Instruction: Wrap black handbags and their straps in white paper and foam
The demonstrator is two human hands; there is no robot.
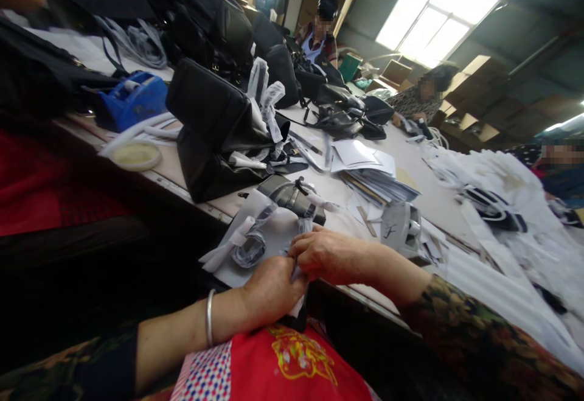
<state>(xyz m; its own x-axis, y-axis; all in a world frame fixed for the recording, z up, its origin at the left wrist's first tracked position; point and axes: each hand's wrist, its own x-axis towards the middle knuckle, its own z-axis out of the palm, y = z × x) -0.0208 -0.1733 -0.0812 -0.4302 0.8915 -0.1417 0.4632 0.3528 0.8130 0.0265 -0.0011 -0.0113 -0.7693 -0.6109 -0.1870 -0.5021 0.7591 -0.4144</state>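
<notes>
My left hand (272, 288) and my right hand (326, 255) meet at the table's near edge, just above my lap. Both are closed, fingertips pinched together on a plastic-wrapped strap (305, 226) that rises beyond them. The exact grip is hidden by the fingers. Under and beside them lies a dark bag with a pale wrapping sheet (276, 230) over it. On that sheet sits a coiled strap in clear film (249, 250). Just past my hands is a small dark grey bag (292, 196) with a wrapped handle.
Black bags (210, 115) are heaped to the left, near a blue tape dispenser (132, 100) and a tape roll (135, 155). A paper stack (371, 173) and a grey dispenser (401, 229) stand ahead and right. White wrapping (502, 188) covers the right side. Other people sit around the table.
</notes>
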